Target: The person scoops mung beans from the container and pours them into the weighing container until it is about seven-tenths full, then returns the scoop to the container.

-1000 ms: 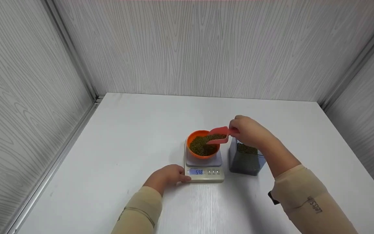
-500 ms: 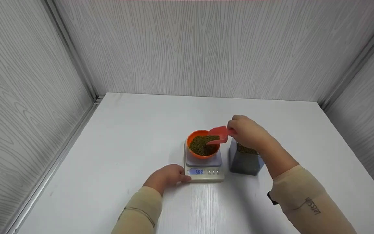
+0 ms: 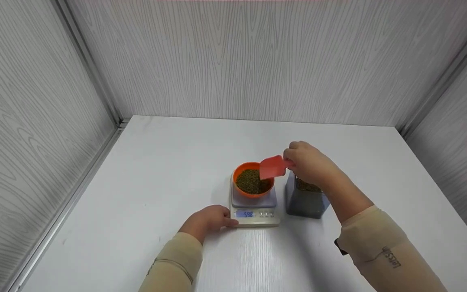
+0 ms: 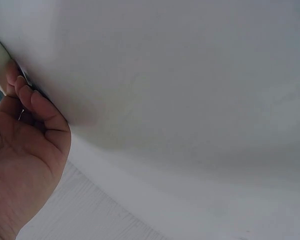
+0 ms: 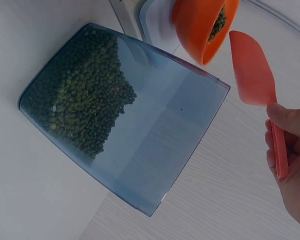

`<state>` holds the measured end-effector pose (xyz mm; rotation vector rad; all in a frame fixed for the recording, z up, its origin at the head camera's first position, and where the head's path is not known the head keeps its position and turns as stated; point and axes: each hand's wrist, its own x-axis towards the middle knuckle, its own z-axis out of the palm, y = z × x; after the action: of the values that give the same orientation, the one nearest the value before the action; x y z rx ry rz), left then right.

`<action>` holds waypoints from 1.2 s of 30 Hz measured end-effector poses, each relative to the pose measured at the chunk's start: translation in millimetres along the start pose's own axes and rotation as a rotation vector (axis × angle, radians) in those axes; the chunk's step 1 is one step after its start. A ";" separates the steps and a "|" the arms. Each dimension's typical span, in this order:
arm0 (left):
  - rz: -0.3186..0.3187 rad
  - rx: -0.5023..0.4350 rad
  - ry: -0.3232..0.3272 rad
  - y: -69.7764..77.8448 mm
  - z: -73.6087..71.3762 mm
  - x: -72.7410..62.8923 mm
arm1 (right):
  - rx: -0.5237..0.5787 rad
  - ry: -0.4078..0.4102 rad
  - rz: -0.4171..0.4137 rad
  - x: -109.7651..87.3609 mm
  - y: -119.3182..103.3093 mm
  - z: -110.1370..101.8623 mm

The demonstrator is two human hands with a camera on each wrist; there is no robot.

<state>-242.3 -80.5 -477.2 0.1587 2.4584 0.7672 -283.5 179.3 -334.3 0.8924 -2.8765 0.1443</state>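
Observation:
My right hand (image 3: 308,163) pinches the handle of a red scoop (image 3: 273,167), seen also in the right wrist view as a scoop (image 5: 253,70) with thumb and fingers round its handle. The scoop is tipped over the right rim of an orange bowl (image 3: 239,191), its underside showing. Small green beans (image 3: 251,181), like mung beans, fill much of the bowl. The bowl stands on a white digital kitchen scale (image 3: 258,222) with a lit display. My left hand (image 3: 209,219) grips the scale's front left corner, thumb on the near edge; in the left wrist view its fingers (image 4: 40,107) curl against the side.
Right of the scale, under my right hand, stands a clear bluish container (image 3: 304,205) partly filled with green beans (image 5: 85,90). All this is on a white table (image 3: 168,162) with grey wood-grain panels (image 3: 225,61) at the back and sides.
The scoop has turned over: beans lay in it one second ago, and now its underside faces up. The right hand has shifted slightly left and up. My left hand has stayed put.

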 end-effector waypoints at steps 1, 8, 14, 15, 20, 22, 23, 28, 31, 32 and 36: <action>0.001 -0.002 0.000 0.4 -0.3 -0.4 | 0.000 -0.001 0.000 -0.2 0.1 0.0; -0.001 -0.011 -0.001 1.0 -0.5 -1.1 | 0.038 0.010 0.007 -2.7 4.9 -2.4; 0.014 -0.009 0.007 0.7 0.6 -1.2 | 0.090 0.052 0.032 -9.6 15.2 -14.7; 0.014 -0.011 0.008 0.6 0.8 -1.1 | 0.099 0.060 0.034 -11.2 17.9 -17.1; 0.010 -0.027 0.012 0.6 0.5 -1.7 | 0.129 0.062 0.061 -20.0 33.6 -29.5; 0.007 -0.036 0.013 0.4 0.4 -1.9 | 0.137 0.047 0.079 -24.0 40.2 -34.9; 0.006 -0.039 0.015 0.2 0.2 -2.0 | 0.143 0.040 0.092 -25.9 43.3 -37.7; -0.018 -0.062 0.015 -0.2 -0.3 -2.2 | 0.129 0.014 0.157 -34.8 56.8 -47.6; -0.026 -0.072 0.009 0.1 -0.5 -2.8 | 0.088 -0.025 0.187 -38.2 60.2 -48.8; -0.026 -0.077 0.006 0.2 -0.6 -2.9 | 0.071 -0.045 0.194 -38.7 60.2 -48.2; -0.032 -0.087 0.008 0.5 -0.3 -2.9 | -0.019 -0.135 0.198 -37.6 55.5 -41.4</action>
<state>-240.1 -81.0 -475.3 0.0838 2.4246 0.8604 -280.5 251.1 -302.0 0.6362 -3.0825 0.0781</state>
